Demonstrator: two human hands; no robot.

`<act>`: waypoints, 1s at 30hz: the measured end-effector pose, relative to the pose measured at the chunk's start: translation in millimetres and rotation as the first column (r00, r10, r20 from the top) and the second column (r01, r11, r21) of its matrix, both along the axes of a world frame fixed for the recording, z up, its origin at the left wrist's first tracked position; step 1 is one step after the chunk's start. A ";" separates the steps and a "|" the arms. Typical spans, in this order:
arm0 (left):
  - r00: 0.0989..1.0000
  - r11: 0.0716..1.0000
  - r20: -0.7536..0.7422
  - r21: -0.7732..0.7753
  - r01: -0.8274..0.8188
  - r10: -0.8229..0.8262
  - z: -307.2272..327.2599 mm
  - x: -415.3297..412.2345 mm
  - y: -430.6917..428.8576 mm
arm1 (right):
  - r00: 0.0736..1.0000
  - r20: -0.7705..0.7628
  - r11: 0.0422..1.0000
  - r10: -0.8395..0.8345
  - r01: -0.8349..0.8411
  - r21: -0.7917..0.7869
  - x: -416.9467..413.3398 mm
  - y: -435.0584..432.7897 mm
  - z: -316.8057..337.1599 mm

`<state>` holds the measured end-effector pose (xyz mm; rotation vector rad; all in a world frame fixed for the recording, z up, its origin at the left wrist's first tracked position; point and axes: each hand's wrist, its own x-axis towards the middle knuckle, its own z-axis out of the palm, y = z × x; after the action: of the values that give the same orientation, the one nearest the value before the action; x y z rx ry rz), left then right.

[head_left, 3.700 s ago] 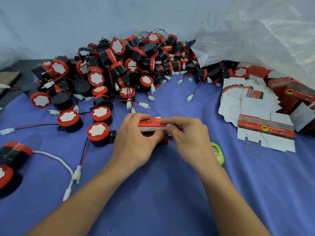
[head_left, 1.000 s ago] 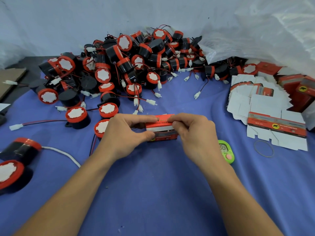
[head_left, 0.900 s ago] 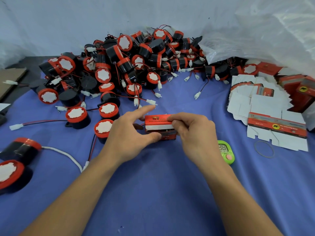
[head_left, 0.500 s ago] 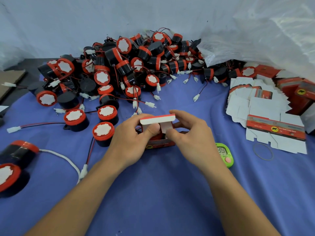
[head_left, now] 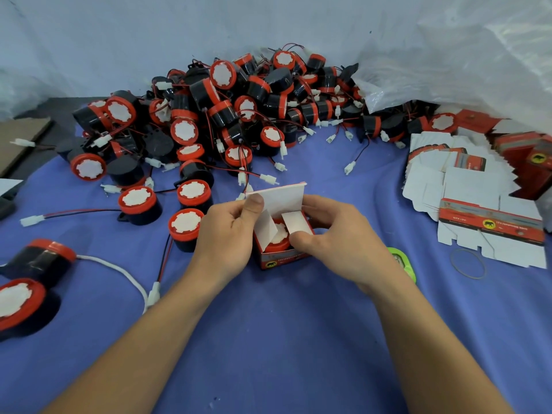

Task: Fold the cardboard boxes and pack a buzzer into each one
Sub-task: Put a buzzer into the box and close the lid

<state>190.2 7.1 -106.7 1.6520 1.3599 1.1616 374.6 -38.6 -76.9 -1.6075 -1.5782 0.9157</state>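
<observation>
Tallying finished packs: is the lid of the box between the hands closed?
No: the lid flap of the box stands upright, and the buzzer shows inside.

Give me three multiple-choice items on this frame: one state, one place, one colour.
1. The box being held is: A taped shut; B pressed flat; C open, lid flap standing up.
2. The rubber band lies: A inside the box; B on the cloth beside the flat box blanks; C round a wrist.
3. The rim of the buzzer in the box is: A red; B yellow; C green.
Answers: 1 C, the white lid flap stands above the opening. 2 B, it rests on bare cloth by the nearest blank. 3 A, a red rim shows under the side flaps.
</observation>
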 end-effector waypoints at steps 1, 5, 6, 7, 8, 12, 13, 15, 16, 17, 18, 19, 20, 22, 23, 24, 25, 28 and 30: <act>1.000 1.000 0.005 -0.018 0.015 -0.015 0.4 0.1 -1.0 | 1.000 0.020 1.000 -0.018 0.018 0.015 0.1 -0.6 0.2; 0.992 0.990 -0.033 -0.075 0.116 -0.118 3.7 -0.7 -4.6 | 0.991 0.110 0.991 -0.076 0.063 0.114 -4.7 -3.0 0.8; 0.988 0.987 -0.052 -0.080 0.142 -0.146 6.3 -0.2 -6.0 | 0.989 0.129 0.991 -0.071 0.055 0.120 -5.2 -2.8 1.6; 0.982 0.984 -0.081 -0.080 0.162 -0.169 7.8 0.7 -7.2 | 0.988 0.142 0.992 -0.060 0.043 0.115 -4.8 -2.0 2.5; 0.977 0.982 -0.112 -0.078 0.174 -0.182 8.0 1.9 -7.7 | 0.988 0.143 0.994 -0.050 0.035 0.106 -3.6 -0.9 2.8; 0.981 0.984 -0.120 -0.109 0.139 -0.151 9.8 7.0 -11.2 | 0.994 0.079 0.994 -0.070 0.063 0.092 -1.9 -1.0 -2.7; 0.987 0.987 -0.104 -0.115 0.112 -0.125 10.0 7.6 -11.1 | 0.995 0.055 0.993 -0.080 0.075 0.091 -3.0 -2.1 -4.2; 0.995 0.989 -0.067 -0.133 0.071 -0.081 8.8 7.4 -10.2 | 0.993 0.001 0.989 -0.117 0.116 0.093 -4.8 -3.9 -5.5; 0.996 0.989 -0.051 -0.136 0.060 -0.068 8.9 7.5 -9.6 | 0.989 -0.041 0.984 -0.144 0.147 0.097 -5.2 -4.4 -5.2; 0.997 0.989 -0.048 -0.137 0.053 -0.060 8.9 7.6 -9.5 | 0.980 -0.085 0.977 -0.177 0.186 0.106 -6.0 -4.7 -5.1; 0.997 0.990 -0.052 -0.132 0.048 -0.055 8.9 7.8 -9.9 | 0.970 -0.107 0.965 -0.218 0.230 0.124 -7.1 -5.9 -5.0; 0.997 0.991 -0.058 -0.125 0.043 -0.050 8.5 8.1 -10.4 | 0.961 -0.097 0.949 -0.259 0.271 0.160 -9.1 -7.3 -4.8; 0.997 0.993 -0.068 -0.116 0.037 -0.045 8.7 8.4 -11.2 | 0.955 -0.060 0.932 -0.292 0.298 0.207 -11.4 -8.8 -4.8; 0.995 0.995 -0.089 -0.100 0.032 -0.041 8.6 8.8 -12.1 | 0.951 0.003 0.914 -0.308 0.295 0.278 -15.2 -10.3 -4.8; 0.995 0.995 -0.092 -0.095 0.032 -0.041 8.2 8.8 -12.1 | 0.960 0.011 0.920 -0.280 0.265 0.288 -16.0 -10.5 -5.1; 0.995 0.996 -0.094 -0.089 0.032 -0.040 7.8 8.4 -12.1 | 0.969 0.027 0.930 -0.244 0.226 0.290 -16.0 -10.5 -5.0; 0.995 0.996 -0.096 -0.083 0.029 -0.037 7.2 7.9 -12.0 | 0.977 0.050 0.940 -0.209 0.187 0.286 -15.2 -10.5 -5.4; 0.994 0.997 -0.102 -0.072 0.027 -0.034 6.8 7.4 -12.0 | 0.971 0.177 0.958 -0.163 0.113 0.262 -12.0 -11.0 -3.0; 0.993 0.996 -0.107 -0.078 0.035 -0.043 8.6 8.0 -13.1 | 0.937 0.287 0.961 -0.199 0.128 0.246 -11.8 -10.7 -2.3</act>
<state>198.1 -6.0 -98.1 1.7001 1.4146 0.9979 362.7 -49.3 -79.2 -1.7480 -1.6553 0.3917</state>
